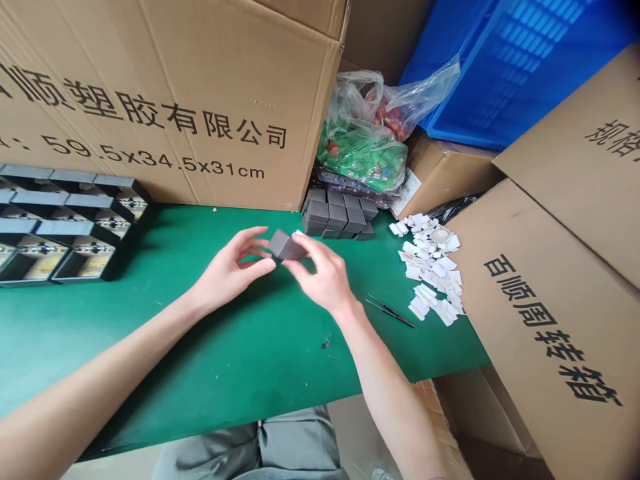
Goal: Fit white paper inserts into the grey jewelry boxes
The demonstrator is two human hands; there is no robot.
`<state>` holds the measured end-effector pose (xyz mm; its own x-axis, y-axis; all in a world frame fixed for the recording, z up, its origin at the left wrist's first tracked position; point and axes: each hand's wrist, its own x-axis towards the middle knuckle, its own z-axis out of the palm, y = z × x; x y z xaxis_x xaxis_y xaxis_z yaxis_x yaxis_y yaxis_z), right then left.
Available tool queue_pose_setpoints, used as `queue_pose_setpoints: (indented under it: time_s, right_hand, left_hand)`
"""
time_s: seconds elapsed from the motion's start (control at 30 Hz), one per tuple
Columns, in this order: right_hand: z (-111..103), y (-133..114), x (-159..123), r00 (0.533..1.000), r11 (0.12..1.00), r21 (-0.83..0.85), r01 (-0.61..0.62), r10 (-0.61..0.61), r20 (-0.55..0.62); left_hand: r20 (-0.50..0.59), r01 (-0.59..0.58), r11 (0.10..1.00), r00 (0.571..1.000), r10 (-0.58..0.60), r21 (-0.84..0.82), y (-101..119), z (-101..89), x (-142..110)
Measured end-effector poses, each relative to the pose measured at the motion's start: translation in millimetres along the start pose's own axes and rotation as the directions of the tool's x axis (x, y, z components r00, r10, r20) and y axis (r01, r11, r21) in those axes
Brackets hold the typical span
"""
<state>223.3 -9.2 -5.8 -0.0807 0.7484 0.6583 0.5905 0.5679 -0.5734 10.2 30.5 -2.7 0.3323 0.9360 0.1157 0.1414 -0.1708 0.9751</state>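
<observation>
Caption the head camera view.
Left hand and right hand hold a dark grey box over a green workbench.

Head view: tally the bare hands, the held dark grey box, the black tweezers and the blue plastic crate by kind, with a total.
Bare left hand and bare right hand: 2
Held dark grey square box: 1
Thin black metal tweezers: 1
Blue plastic crate: 1
Total: 5
</observation>
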Motion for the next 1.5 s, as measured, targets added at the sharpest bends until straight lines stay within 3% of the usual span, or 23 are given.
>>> queue_pose_setpoints:
  time_s: [0.07,0.13,0.17,0.27,0.33,0.43,0.53,0.87,1.03,1.1,1.17,1.2,1.3,1.37,1.5]
  right_hand:
    - [-32,10,4,0.973,0.992,-0.110,-0.061,0.034,-0.230]
    - [-68,30,7,0.873,0.960,-0.202,-0.194,0.075,-0.482]
    - [-86,43,9,0.830,0.939,-0.228,-0.256,0.093,-0.550]
    - [-124,83,8,0.845,0.868,-0.286,-0.407,0.238,-0.480]
    - [-133,103,4,0.880,0.812,-0.386,-0.437,0.297,-0.371]
    - [-128,119,-3,0.967,0.809,-0.533,-0.247,0.169,-0.191]
    - [-118,125,-5,0.994,0.806,-0.582,-0.106,0.069,-0.085]
    - [-113,143,9,0.991,0.837,-0.530,-0.136,0.123,-0.062]
    - [-113,140,7,0.990,0.834,-0.534,-0.138,0.130,-0.053]
    - [-113,135,4,0.991,0.831,-0.541,-0.132,0.112,-0.069]
    - [-113,128,2,0.982,0.839,-0.523,-0.147,0.061,-0.178]
    - [-112,124,1,0.962,0.843,-0.512,-0.166,0.023,-0.273]
    - [-102,104,2,0.837,0.814,-0.545,-0.202,-0.145,-0.528]
    - [-89,85,6,0.809,0.772,-0.624,-0.123,-0.286,-0.513]
    - [-36,36,15,0.852,0.745,-0.637,0.195,-0.451,-0.267]
  left_hand:
    - [0.018,0.002,0.997,1.000,-0.003,0.072,-2,1.3,-1]
    - [0.022,-0.012,0.987,1.000,0.009,0.161,-4,2.6,-2]
    - [0.033,-0.036,0.979,0.999,0.030,0.202,-5,3.1,-3]
    - [0.102,-0.147,0.940,0.987,0.122,0.307,-4,4.5,-5]
    - [0.143,-0.193,0.913,0.978,0.151,0.360,-2,4.9,-5]
    - [0.159,-0.193,0.899,0.977,0.141,0.393,-2,4.4,-5]
    - [0.176,-0.199,0.892,0.975,0.137,0.405,-5,3.4,-4]
    - [0.225,-0.258,0.873,0.958,0.177,0.414,-13,2.0,-2]
    - [0.249,-0.274,0.856,0.952,0.176,0.439,-13,2.1,-2]
    - [0.259,-0.280,0.849,0.949,0.177,0.447,-12,3.0,-3]
    - [0.273,-0.298,0.843,0.943,0.189,0.449,-11,4.1,-4]
    - [0.276,-0.307,0.841,0.941,0.197,0.446,-11,4.6,-4]
    - [0.270,-0.314,0.838,0.940,0.209,0.446,-9,5.5,-6]
    - [0.261,-0.313,0.837,0.942,0.212,0.449,-8,5.5,-7]
    - [0.222,-0.317,0.854,0.944,0.243,0.412,-9,6.3,-9]
